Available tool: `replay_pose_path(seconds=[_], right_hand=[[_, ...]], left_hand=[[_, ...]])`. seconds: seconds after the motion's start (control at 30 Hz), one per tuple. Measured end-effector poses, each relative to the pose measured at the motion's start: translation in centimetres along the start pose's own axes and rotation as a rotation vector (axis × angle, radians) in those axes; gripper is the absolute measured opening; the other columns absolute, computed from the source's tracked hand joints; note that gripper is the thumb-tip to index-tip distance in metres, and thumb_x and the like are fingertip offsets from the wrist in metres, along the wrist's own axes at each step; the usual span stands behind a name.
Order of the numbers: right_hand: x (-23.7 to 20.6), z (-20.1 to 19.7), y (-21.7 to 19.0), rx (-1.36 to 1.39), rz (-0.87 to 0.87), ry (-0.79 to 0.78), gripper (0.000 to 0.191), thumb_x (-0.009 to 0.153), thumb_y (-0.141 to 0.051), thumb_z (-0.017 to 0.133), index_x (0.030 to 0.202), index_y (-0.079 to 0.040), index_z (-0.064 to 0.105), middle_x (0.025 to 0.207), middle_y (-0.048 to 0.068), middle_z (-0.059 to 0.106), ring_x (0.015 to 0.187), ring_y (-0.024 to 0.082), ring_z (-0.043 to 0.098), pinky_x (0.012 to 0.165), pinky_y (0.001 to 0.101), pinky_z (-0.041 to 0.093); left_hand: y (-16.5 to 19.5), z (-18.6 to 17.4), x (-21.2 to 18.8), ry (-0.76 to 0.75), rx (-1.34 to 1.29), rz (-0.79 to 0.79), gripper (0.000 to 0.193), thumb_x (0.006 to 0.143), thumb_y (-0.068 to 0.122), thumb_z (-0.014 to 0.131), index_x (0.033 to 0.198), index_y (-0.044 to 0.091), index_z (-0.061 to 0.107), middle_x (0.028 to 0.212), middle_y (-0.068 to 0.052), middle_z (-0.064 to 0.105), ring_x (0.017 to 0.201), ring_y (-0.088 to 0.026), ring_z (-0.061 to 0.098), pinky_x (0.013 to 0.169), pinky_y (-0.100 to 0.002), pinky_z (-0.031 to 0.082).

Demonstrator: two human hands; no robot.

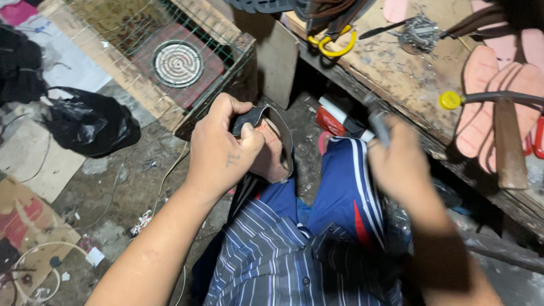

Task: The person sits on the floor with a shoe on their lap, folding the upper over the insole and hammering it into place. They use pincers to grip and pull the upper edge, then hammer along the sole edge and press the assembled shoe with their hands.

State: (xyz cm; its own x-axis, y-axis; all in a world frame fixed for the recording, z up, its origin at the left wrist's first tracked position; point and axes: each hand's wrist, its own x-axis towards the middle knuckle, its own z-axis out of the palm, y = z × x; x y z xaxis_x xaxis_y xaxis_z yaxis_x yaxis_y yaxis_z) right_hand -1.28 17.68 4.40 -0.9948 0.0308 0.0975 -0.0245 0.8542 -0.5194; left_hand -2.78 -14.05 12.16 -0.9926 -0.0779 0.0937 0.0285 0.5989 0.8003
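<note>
My left hand (221, 148) is shut on a sandal (273, 152) with a pinkish-brown sole and a dark strap, held over my lap. The thumb presses on the sole and the fingers curl over the strap. My right hand (399, 161) is blurred, closed around a slim grey tool (378, 123) that points up and away, to the right of the sandal. My knees in blue track trousers (345, 187) lie between and below the two hands.
A wooden workbench (396, 73) on the right carries pink sole cut-outs (498, 96), a hammer (507, 141), a yellow-capped tool (451, 100) and yellow-handled pliers (334, 45). A mesh-covered crate (170, 62) with a round coil stands at upper left. A black bag (90, 122) lies on the floor.
</note>
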Motion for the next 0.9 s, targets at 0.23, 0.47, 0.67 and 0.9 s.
replay_pose_path(seconds=[0.23, 0.47, 0.67, 0.9], right_hand=[[4.8, 1.1, 11.2, -0.336, 0.180, 0.107, 0.069, 0.097, -0.018, 0.065, 0.155, 0.012, 0.042, 0.132, 0.037, 0.047, 0.121, 0.054, 0.048, 0.107, 0.0552, 0.040], [2.5, -1.1, 13.7, -0.427, -0.006, 0.214, 0.057, 0.100, -0.039, 0.078, 0.131, 0.007, 0.063, 0.133, 0.027, 0.052, 0.130, 0.045, 0.047, 0.111, 0.0542, 0.038], [-0.8, -7.4, 22.0, -0.332, 0.333, 0.297, 0.061, 0.089, -0.036, 0.073, 0.130, 0.007, 0.060, 0.122, 0.030, 0.062, 0.112, 0.046, 0.059, 0.096, 0.0561, 0.047], [-2.4, -9.3, 23.9, -0.570, 0.211, 0.255, 0.042, 0.099, -0.030, 0.082, 0.107, 0.008, 0.067, 0.105, 0.029, 0.069, 0.094, 0.043, 0.068, 0.083, 0.0494, 0.055]], left_hand=[[0.4, 2.2, -0.8, 0.075, 0.055, 0.326, 0.026, 0.086, 0.011, 0.063, 0.111, 0.004, 0.061, 0.093, -0.016, 0.070, 0.080, -0.037, 0.071, 0.072, -0.044, 0.056], [0.4, 2.9, -0.9, 0.052, 0.118, 0.400, 0.027, 0.085, 0.008, 0.063, 0.111, 0.001, 0.060, 0.094, -0.016, 0.070, 0.082, -0.037, 0.070, 0.075, -0.046, 0.056], [1.3, 2.1, -1.0, 0.039, -0.009, 0.504, 0.029, 0.088, 0.004, 0.063, 0.116, -0.001, 0.059, 0.105, -0.019, 0.070, 0.095, -0.037, 0.073, 0.084, -0.040, 0.060], [3.6, 2.3, -0.1, -0.304, -0.157, 0.371, 0.033, 0.092, 0.012, 0.065, 0.121, 0.005, 0.050, 0.087, -0.010, 0.072, 0.080, -0.023, 0.077, 0.078, -0.033, 0.060]])
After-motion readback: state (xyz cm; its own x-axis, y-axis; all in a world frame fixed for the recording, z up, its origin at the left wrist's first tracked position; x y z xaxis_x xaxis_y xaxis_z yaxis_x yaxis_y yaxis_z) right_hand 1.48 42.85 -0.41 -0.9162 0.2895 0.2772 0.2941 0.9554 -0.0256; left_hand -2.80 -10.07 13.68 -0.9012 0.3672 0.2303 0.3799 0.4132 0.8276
